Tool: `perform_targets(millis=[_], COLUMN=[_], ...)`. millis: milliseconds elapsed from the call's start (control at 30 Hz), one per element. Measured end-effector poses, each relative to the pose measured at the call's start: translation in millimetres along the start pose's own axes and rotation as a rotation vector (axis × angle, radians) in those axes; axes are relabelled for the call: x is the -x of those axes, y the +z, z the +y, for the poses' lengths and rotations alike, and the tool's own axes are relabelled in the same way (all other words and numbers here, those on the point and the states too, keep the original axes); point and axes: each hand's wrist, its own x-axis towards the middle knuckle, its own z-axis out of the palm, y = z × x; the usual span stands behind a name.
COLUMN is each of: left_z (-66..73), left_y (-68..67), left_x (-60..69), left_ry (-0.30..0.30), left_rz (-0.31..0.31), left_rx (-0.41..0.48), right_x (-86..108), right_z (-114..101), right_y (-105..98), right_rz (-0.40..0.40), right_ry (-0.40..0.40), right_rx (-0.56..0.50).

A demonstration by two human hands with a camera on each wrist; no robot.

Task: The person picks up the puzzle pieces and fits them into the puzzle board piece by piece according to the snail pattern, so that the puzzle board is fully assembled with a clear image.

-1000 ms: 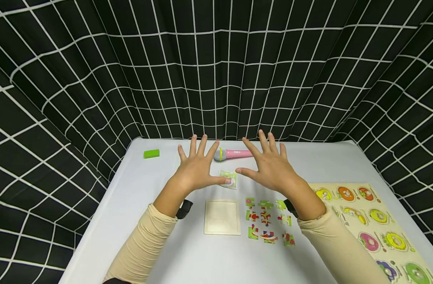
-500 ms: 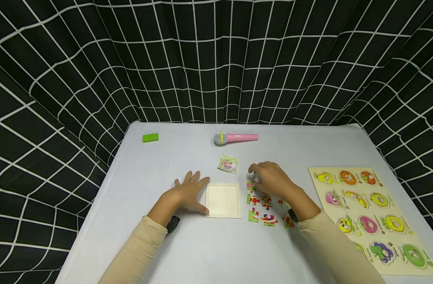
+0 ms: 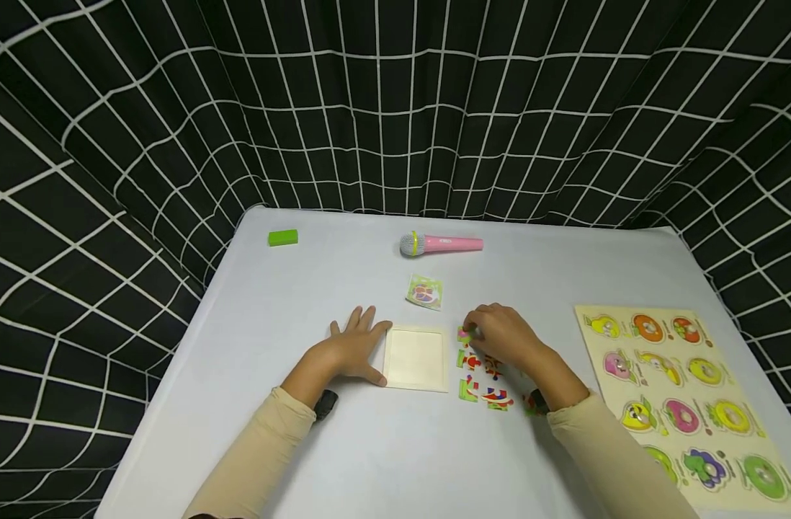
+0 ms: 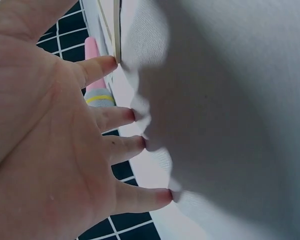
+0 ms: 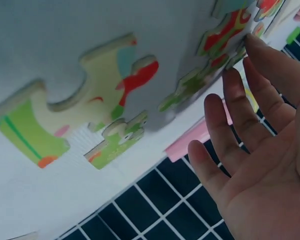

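Note:
My left hand [image 3: 351,349] is spread beside a pale square puzzle tray [image 3: 416,359]. Its thumb and index fingertip touch the tray's left edge; in the left wrist view the other fingertips press on the white cloth. To the tray's right, my right hand [image 3: 503,336] bends over a green jigsaw piece [image 3: 463,334] with a pink spot, pinching it between thumb and fingers at the table surface. Several other jigsaw pieces [image 3: 496,398], green, red and blue, lie apart in rows below; the hand and wrist hide some. More pieces [image 5: 107,82] show close up in the right wrist view.
Behind the tray lies a small picture card [image 3: 425,293]. Farther back are a pink toy microphone [image 3: 452,245] and a green block [image 3: 282,238]. A large fruit puzzle board [image 3: 590,346] covers the right side. A black gridded curtain [image 3: 395,108] borders the table.
Both hands came down from a raised, spread pose. The left settled at the tray's left edge; the right reached the pieces and now pinches the upper-left one. The head view shifted slightly.

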Motion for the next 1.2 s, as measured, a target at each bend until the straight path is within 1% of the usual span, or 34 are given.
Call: perform_targets(millis=[100,167,233,400,500,600,733,900,1033,1200], left_z=[0.5,0.6,1.1,2.3,2.4,1.6,1.6,3.4,3.8,-0.3], left_y=[1.1,1.0,0.1,-2.3,-3.3,-3.3,-2.7,-2.4,-2.6,-3.1], left_x=[-1.0,-1.4,-2.4,-4.6,-5.1,-6.1,-7.3,-9.6,-9.8,-6.5], left_ry=[-0.010,-0.014,-0.020,-0.034,-0.040,-0.050,-0.058,-0.060,-0.060,-0.058], left_rz=[-0.010,-0.013,-0.020,-0.032,-0.040,-0.050,-0.059,-0.056,-0.049,-0.049], left_rx=[-0.009,-0.017,-0.024,-0.037,-0.045,-0.051,-0.052,-0.065,-0.071,-0.043], right_x=[-0.7,-3.3,-7.1,-19.9,-30.3,-40.1,-47.4,-49.5,-50.7,-55.0], right_z=[0.2,-1.2,-4.8,-28.0,-44.0,-57.1,-70.1,-75.5,-76.0,-79.9], right_y=[1.6,1.0,0.4,0.3,4.3,9.9,14.3,17.9,21.3,25.7], right_rz=[0.011,0.032,0.063,0.116,0.115,0.097,0.060,0.032,0.034,0.045], right_ry=[-0.003,-0.028,-0.070,-0.187,-0.235,-0.265,-0.263,-0.230,-0.219,-0.216], right_rx=[0.014,0.023,0.025,-0.007,-0.026,-0.027,-0.021,-0.012,-0.002,0.012])
